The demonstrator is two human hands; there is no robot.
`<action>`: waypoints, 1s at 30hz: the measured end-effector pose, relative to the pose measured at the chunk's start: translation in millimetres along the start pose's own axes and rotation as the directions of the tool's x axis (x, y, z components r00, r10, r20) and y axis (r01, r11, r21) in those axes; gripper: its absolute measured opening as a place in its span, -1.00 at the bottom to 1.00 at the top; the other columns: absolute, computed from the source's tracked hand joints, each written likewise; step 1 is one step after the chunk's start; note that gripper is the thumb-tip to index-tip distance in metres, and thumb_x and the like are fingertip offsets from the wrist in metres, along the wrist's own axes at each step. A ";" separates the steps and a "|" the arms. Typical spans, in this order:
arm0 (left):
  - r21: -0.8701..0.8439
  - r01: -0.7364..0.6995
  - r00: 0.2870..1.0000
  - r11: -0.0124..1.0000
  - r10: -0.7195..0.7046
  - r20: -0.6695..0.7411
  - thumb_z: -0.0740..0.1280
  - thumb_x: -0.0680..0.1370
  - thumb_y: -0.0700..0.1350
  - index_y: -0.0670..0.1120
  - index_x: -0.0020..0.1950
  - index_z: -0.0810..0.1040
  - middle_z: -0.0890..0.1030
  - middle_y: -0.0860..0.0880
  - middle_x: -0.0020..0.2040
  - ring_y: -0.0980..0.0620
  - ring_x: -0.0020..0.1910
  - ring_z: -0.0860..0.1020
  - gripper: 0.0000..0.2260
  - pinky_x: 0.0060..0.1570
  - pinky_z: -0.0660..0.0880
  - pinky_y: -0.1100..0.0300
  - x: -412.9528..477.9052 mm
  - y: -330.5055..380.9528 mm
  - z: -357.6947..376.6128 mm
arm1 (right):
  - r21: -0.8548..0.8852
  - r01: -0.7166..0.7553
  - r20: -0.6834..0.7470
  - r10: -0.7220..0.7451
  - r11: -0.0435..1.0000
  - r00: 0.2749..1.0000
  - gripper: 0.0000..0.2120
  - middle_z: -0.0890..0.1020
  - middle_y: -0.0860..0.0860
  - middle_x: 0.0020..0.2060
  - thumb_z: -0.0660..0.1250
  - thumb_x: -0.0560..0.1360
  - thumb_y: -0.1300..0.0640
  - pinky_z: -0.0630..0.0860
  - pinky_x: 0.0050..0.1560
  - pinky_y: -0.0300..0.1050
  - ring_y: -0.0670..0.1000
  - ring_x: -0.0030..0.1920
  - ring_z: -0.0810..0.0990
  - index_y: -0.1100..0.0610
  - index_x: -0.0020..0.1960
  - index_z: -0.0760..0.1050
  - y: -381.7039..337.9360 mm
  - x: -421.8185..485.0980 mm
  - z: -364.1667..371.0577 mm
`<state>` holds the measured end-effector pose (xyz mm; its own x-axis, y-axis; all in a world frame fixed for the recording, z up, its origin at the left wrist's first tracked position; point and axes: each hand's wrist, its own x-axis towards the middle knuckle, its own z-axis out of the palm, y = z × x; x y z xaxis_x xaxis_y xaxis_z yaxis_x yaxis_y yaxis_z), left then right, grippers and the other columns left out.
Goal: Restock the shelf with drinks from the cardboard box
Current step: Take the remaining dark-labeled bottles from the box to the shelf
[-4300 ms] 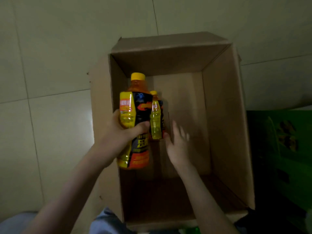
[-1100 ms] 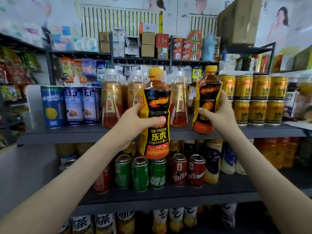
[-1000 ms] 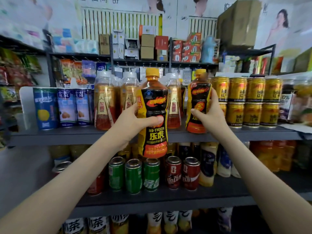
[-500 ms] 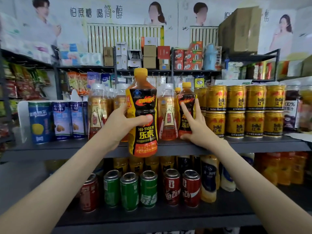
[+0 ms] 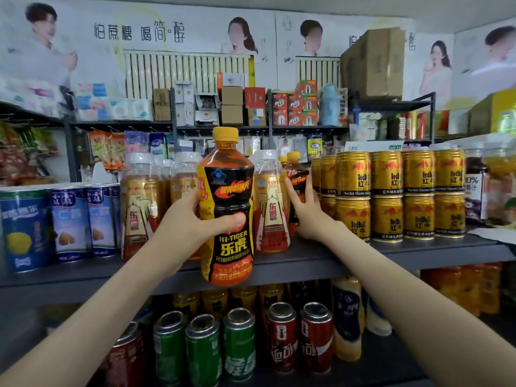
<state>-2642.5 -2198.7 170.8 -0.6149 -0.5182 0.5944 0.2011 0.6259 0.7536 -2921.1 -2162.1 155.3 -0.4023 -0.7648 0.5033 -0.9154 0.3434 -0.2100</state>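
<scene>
The left hand point(image 5: 181, 223) grips the large orange-capped bottle point(image 5: 227, 191) round its waist, thumb across the front of the label. It is held upright in the air, its base hanging just in front of the shelf's point(image 5: 363, 261) front edge. The right hand point(image 5: 308, 216) is spread flat, its straight fingers point(image 5: 307, 188) lying against the small bottle point(image 5: 298, 174). That bottle stands further back on the shelf, between the clear-capped bottles point(image 5: 269, 196) and the stacked gold cans point(image 5: 353, 191).

The left hand's other fingers are hidden behind the large bottle. The small bottle's lower half and base are covered by the right hand and the neighbouring bottle, so its footing cannot be seen.
</scene>
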 end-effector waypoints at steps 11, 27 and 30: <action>-0.019 -0.011 1.000 1.000 0.011 0.005 0.59 0.20 -0.01 0.17 0.02 0.50 0.66 0.25 -0.08 0.28 -0.10 0.62 -0.53 -0.16 0.46 0.30 -5.0 1.3 8.7 | -0.144 -0.033 0.025 0.037 0.989 0.999 0.00 -0.46 0.18 0.45 0.23 0.49 0.45 0.19 0.44 0.07 0.26 0.51 -0.30 -0.10 0.49 -0.45 1.5 15.9 6.5; -0.044 -0.001 1.000 0.999 0.000 -0.020 0.57 0.29 0.05 0.11 -0.02 0.62 0.70 0.08 -0.09 0.05 -0.05 0.66 -0.69 -0.11 0.58 0.00 25.7 19.3 74.7 | 0.597 0.387 -0.345 -0.211 0.703 0.914 -0.27 0.37 -0.28 0.30 0.41 0.46 -0.08 0.48 0.07 -0.33 -0.22 0.19 0.46 -0.26 0.48 0.06 -37.2 -134.1 -55.9; -0.022 -0.025 1.000 0.999 0.025 -0.007 0.55 0.33 0.01 0.09 -0.02 0.63 0.70 0.08 -0.09 0.08 -0.03 0.64 -0.75 0.07 0.56 -0.02 33.7 21.9 92.2 | 0.629 0.355 -0.319 -0.187 0.692 0.929 -0.16 0.40 -0.27 0.28 0.43 0.47 0.06 0.47 -0.02 -0.37 -0.26 0.11 0.48 -0.26 0.49 -0.07 -30.1 -138.0 -51.9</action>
<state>-2729.1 -2148.7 181.5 -0.6043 -0.5064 0.6151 0.2329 0.6260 0.7442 -2837.4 -2038.6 135.7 -0.1987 -0.6009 0.7743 -0.7836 -0.3771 -0.4938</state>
